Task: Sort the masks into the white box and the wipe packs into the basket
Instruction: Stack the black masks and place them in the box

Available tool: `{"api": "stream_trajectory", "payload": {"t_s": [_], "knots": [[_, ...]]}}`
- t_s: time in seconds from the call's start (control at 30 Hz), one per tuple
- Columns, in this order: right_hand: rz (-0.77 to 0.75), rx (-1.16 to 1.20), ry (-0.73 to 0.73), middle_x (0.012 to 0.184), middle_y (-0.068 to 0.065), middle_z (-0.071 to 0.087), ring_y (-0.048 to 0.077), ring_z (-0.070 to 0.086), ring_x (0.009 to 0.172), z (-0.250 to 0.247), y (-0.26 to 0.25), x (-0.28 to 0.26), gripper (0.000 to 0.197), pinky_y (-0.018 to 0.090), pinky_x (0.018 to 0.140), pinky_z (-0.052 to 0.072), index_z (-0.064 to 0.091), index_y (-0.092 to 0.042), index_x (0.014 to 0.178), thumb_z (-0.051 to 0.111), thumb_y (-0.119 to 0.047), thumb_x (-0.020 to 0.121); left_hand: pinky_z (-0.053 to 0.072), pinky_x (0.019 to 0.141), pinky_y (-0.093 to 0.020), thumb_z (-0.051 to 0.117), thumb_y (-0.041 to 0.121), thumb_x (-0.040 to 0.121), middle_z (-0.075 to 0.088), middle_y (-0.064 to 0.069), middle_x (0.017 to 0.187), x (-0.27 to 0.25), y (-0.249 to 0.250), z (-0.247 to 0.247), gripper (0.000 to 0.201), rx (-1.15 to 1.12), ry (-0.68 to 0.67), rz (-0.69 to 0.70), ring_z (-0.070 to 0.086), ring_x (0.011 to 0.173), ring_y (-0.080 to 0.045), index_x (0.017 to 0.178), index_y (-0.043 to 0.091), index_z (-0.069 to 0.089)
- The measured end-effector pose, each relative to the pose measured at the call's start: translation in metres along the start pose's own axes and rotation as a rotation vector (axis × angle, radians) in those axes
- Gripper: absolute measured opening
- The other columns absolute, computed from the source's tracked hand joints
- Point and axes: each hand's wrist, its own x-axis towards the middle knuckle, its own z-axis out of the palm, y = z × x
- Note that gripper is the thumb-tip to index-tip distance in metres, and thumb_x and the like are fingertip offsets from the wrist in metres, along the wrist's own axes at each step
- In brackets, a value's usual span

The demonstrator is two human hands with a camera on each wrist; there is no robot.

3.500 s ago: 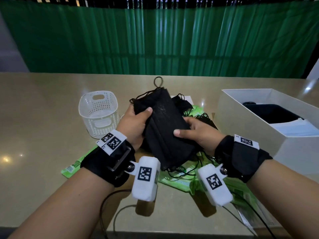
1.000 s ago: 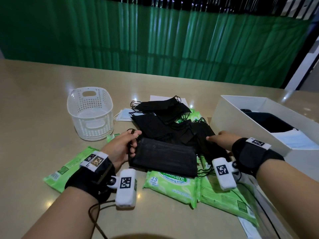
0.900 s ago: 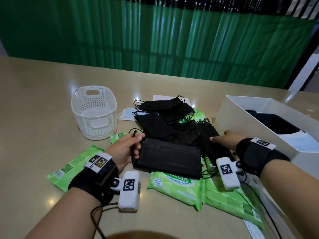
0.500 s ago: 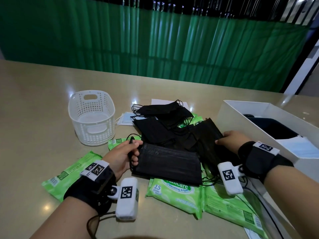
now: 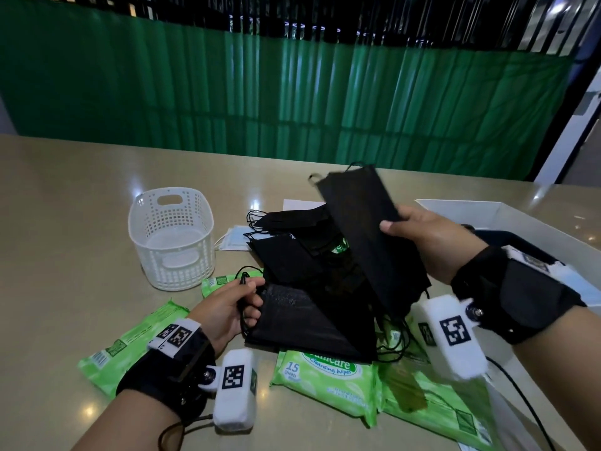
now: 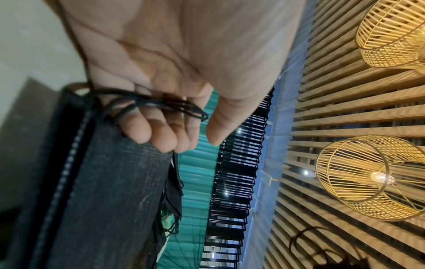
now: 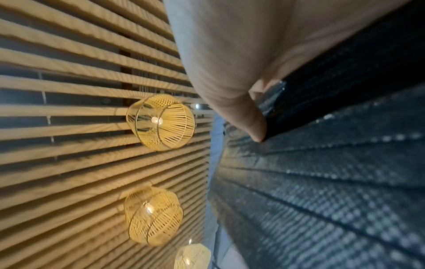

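My right hand [image 5: 419, 232] pinches a stack of black masks [image 5: 367, 236] and holds it tilted above the pile; the thumb [image 7: 250, 125] presses on the dark fabric [image 7: 333, 182]. My left hand [image 5: 234, 304] grips the ear loops [image 6: 161, 105] at the end of another black mask stack [image 5: 309, 320] lying on the table. More black masks [image 5: 286, 252] lie behind. Green wipe packs [image 5: 325, 375] lie under and around them. The white basket [image 5: 172, 236] stands at the left, empty. The white box [image 5: 507, 219] is at the right, with dark masks inside.
A pale blue mask [image 5: 237, 237] and white paper lie beside the basket. One wipe pack [image 5: 130, 343] lies by my left wrist, others [image 5: 435, 408] near the front right. A green curtain [image 5: 292, 102] backs the beige table [image 5: 65, 222].
My right hand has lifted a black mask stack off the pile and raised it toward the box side. My left hand stays on the ear loops of the lying stack.
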Motion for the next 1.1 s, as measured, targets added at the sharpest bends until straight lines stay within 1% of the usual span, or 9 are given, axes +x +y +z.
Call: {"api": "stream_trajectory", "payload": {"t_s": [0.13,0.23,0.37,0.5,0.57,0.67,0.8,0.93,1.1], "knots": [[0.093,-0.271,-0.137,0.09,0.005,0.071,0.016,0.067,0.074,0.017,0.023,0.001,0.017,0.03,0.08,0.053,0.065,-0.013,0.104,0.057,-0.007,0.09,0.036,0.036,-0.016,0.036,0.019,0.099,0.06,-0.002,0.057,-0.002,0.004,0.0,0.024,-0.019,-0.061,-0.041,0.054,0.04,-0.009,0.102,0.008,0.057],[0.105,-0.528,-0.224,0.091,0.002,0.072,0.018,0.066,0.081,0.028,0.039,0.004,0.009,0.035,0.087,0.05,0.07,-0.024,0.09,0.062,-0.019,0.089,0.032,0.033,-0.015,0.034,0.023,0.099,0.062,-0.001,0.059,-0.004,0.006,0.0,0.026,-0.049,-0.088,-0.056,0.056,0.041,-0.01,0.092,0.012,0.057],[0.128,-0.708,-0.313,0.083,-0.01,0.068,0.007,0.062,0.076,0.043,0.046,0.006,0.014,0.026,0.085,0.047,0.066,-0.029,0.083,0.059,-0.02,0.092,0.026,0.035,-0.016,0.036,0.026,0.097,0.056,0.0,0.063,-0.004,0.006,0.001,0.03,-0.098,-0.115,-0.04,0.049,0.042,-0.008,0.091,0.011,0.061],[0.146,-0.765,-0.376,0.094,-0.002,0.069,0.009,0.061,0.081,0.052,0.051,0.008,0.009,0.026,0.088,0.048,0.066,-0.024,0.094,0.057,-0.021,0.093,0.027,0.037,-0.017,0.055,0.03,0.085,0.056,-0.005,0.075,-0.002,0.002,-0.002,0.029,-0.069,-0.102,0.003,0.048,0.048,-0.009,0.106,0.01,0.061],[0.148,-0.787,-0.393,0.094,-0.002,0.069,0.009,0.062,0.082,0.052,0.052,0.01,0.009,0.027,0.09,0.048,0.066,-0.024,0.096,0.058,-0.022,0.092,0.029,0.039,-0.018,0.065,0.022,0.077,0.058,-0.003,0.072,-0.003,0.003,-0.002,0.03,-0.063,-0.109,0.028,0.051,0.05,-0.009,0.105,0.014,0.06],[0.146,-0.814,-0.413,0.086,-0.009,0.067,0.006,0.061,0.076,0.052,0.053,0.011,0.008,0.023,0.084,0.047,0.065,-0.026,0.093,0.057,-0.022,0.093,0.039,0.042,-0.017,0.055,0.003,0.081,0.061,-0.003,0.063,-0.003,0.004,0.0,0.022,-0.122,-0.094,0.075,0.054,0.048,-0.01,0.1,0.014,0.06],[0.149,-0.866,-0.379,0.082,-0.011,0.067,0.006,0.062,0.074,0.046,0.055,0.011,0.009,0.025,0.084,0.048,0.063,-0.031,0.084,0.06,-0.026,0.091,0.05,0.049,-0.019,0.059,-0.012,0.075,0.06,-0.002,0.06,-0.001,0.003,-0.002,0.038,-0.131,-0.1,0.101,0.057,0.049,-0.01,0.104,0.013,0.06],[0.132,-0.847,-0.388,0.082,-0.01,0.068,0.008,0.062,0.077,0.043,0.053,0.009,0.012,0.029,0.086,0.049,0.063,-0.03,0.079,0.063,-0.023,0.089,0.05,0.05,-0.018,0.057,-0.017,0.076,0.057,0.0,0.061,-0.001,0.001,-0.001,0.042,-0.126,-0.071,0.089,0.055,0.048,-0.009,0.106,0.012,0.057],[0.091,-0.773,-0.407,0.072,-0.014,0.065,0.003,0.059,0.067,0.046,0.045,0.005,0.016,0.017,0.073,0.047,0.062,-0.029,0.074,0.065,-0.021,0.087,0.041,0.044,-0.018,0.051,-0.012,0.085,0.057,0.004,0.059,-0.003,-0.002,0.004,0.032,-0.051,-0.045,0.031,0.045,0.041,-0.006,0.101,0.015,0.055]]}}
